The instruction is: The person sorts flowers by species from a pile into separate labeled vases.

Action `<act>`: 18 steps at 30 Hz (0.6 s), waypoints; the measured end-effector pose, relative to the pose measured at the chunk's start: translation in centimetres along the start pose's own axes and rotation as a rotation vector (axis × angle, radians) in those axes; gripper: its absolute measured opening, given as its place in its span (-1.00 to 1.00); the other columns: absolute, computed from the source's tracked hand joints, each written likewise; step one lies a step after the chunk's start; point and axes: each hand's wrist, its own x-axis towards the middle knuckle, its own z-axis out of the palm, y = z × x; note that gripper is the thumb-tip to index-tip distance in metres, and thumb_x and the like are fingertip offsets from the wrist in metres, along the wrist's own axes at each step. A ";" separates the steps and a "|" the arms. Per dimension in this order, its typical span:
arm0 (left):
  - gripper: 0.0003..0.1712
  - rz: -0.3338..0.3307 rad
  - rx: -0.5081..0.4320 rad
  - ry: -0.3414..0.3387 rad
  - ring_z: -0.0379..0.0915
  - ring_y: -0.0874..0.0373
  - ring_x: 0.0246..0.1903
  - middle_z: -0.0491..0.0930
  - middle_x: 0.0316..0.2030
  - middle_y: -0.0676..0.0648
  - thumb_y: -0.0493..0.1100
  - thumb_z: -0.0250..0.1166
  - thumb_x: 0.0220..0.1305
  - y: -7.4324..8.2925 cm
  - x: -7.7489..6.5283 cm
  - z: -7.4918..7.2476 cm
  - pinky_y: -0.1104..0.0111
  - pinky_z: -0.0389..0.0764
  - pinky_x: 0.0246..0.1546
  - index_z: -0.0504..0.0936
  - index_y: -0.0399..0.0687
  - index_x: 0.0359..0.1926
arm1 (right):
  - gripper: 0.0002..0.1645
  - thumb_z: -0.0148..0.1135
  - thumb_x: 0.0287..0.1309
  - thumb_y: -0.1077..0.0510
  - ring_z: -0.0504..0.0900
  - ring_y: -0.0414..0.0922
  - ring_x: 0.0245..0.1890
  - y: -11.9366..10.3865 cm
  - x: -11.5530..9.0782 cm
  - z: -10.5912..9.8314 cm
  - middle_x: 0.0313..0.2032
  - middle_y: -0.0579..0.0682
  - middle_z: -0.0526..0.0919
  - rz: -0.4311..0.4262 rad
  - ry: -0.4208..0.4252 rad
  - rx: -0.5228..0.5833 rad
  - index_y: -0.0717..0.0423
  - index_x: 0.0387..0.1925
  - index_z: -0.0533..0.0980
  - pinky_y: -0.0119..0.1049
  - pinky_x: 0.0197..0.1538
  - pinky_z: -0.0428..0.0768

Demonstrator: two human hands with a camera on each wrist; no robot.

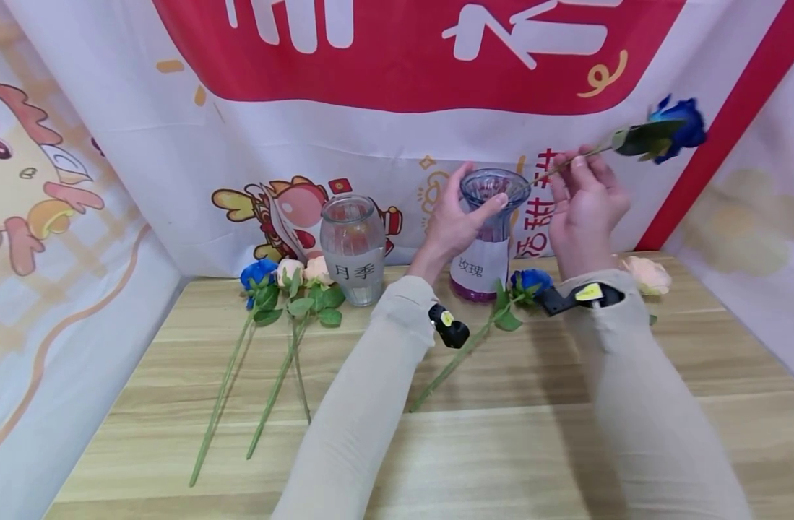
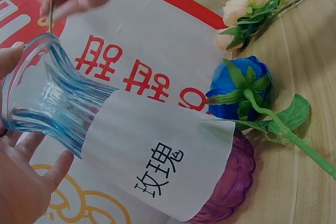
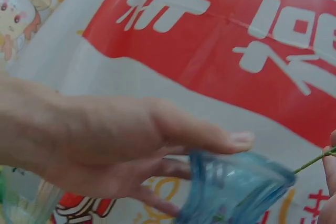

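My left hand [image 1: 453, 224] grips a glass vase [image 1: 481, 249] near its flared rim, thumb on the near side and fingers behind. The vase has a bluish neck, purple base and a white label. In my right hand [image 1: 588, 206], thumb and fingers pinch the stem of a blue rose [image 1: 681, 130]; its bloom points up and right. The stem slants down to the vase's rim, also visible in the right wrist view beside the bluish glass [image 3: 236, 187]. How far the stem reaches inside cannot be told. A second blue rose [image 2: 239, 85] lies by the purple base [image 2: 231, 177].
Left of the labelled vase stands a clear glass vase [image 1: 352, 253] with its own label. A blue rose [image 1: 259, 273] and pale pink roses [image 1: 317, 271] lie on the wooden table [image 1: 162, 375] at left. More pale roses [image 1: 649, 276] lie at right. Printed cloth [image 1: 397, 137] hangs behind.
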 end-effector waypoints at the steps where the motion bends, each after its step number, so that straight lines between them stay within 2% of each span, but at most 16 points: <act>1: 0.02 0.003 -0.003 -0.001 0.19 -0.01 0.59 0.20 0.63 0.12 0.19 0.41 0.38 0.0 0.0 0.0 0.00 0.38 0.55 0.08 0.26 0.69 | -0.79 0.36 0.31 0.43 0.78 0.04 -0.12 0.7 -0.1 0.1 -0.19 0.18 0.76 -0.013 0.003 -0.017 0.33 -0.04 0.67 -0.16 0.12 0.81; 5: 0.00 0.012 -0.010 0.026 0.20 0.03 0.58 0.22 0.62 0.12 0.16 0.41 0.38 0.0 0.0 -0.3 0.04 0.33 0.58 0.11 0.23 0.68 | -0.82 0.35 0.28 0.48 0.78 0.04 -0.15 3.9 -0.6 0.6 -0.25 0.16 0.78 -0.072 0.007 -0.152 0.37 -0.09 0.67 -0.19 0.14 0.76; 9: 0.00 0.020 -0.019 0.043 0.22 0.07 0.57 0.25 0.61 0.12 0.12 0.43 0.37 0.0 0.1 -0.4 0.09 0.29 0.60 0.13 0.18 0.68 | -0.77 0.38 0.33 0.37 0.77 -0.06 -0.02 5.8 -0.9 0.7 -0.10 0.11 0.83 -0.062 0.055 -0.291 0.31 -0.01 0.72 -0.23 0.21 0.67; 14: 0.00 0.011 -0.028 0.030 0.21 0.05 0.58 0.24 0.61 0.15 0.12 0.43 0.37 0.2 0.1 0.0 0.04 0.29 0.60 0.12 0.22 0.68 | -0.77 0.39 0.38 0.20 0.77 -0.12 -0.02 5.8 -1.4 0.2 0.04 0.03 0.83 0.032 0.108 -0.356 0.11 0.01 0.78 -0.26 0.17 0.66; 17: 0.00 0.003 -0.029 0.025 0.19 0.03 0.60 0.23 0.62 0.17 0.14 0.42 0.38 0.1 0.0 0.1 0.02 0.31 0.60 0.11 0.25 0.68 | -0.78 0.34 0.44 0.13 0.78 -0.13 -0.02 5.4 -1.9 -0.6 0.03 -0.02 0.84 0.101 0.095 -0.379 0.02 0.03 0.77 -0.27 0.19 0.64; 18: 0.00 0.005 -0.029 0.023 0.19 0.03 0.59 0.23 0.62 0.17 0.14 0.42 0.38 0.1 0.1 0.1 0.02 0.31 0.59 0.11 0.24 0.68 | -0.76 0.30 0.47 0.13 0.77 -0.13 0.00 5.2 -2.1 -0.9 0.05 -0.02 0.84 0.122 0.086 -0.383 0.01 0.05 0.76 -0.24 0.25 0.62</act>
